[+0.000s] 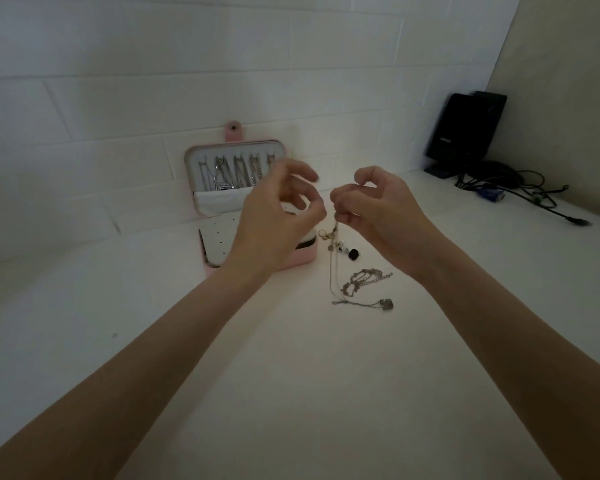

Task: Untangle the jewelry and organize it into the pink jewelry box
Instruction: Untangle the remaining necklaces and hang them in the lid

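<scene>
Head cam: right hand [378,209] pinches one chain [334,258] dangling onto the desk [291,393]; left hand [278,216] loosely curled, holding nothing. One open pink box [243,202] by the wall, five chains hung inside.

Your left hand [278,206] is covering the right part of the pink jewelry box [257,209]. Your right hand [378,209] is hiding the chain's [333,268] top end. The speaker's [465,133] lettering is reading too small.

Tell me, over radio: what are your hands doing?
Right hand pinches tangled chain, hanging down. Left hand beside it, holding nothing clear. Pink jewelry box open behind. More jewelry on table.
</scene>
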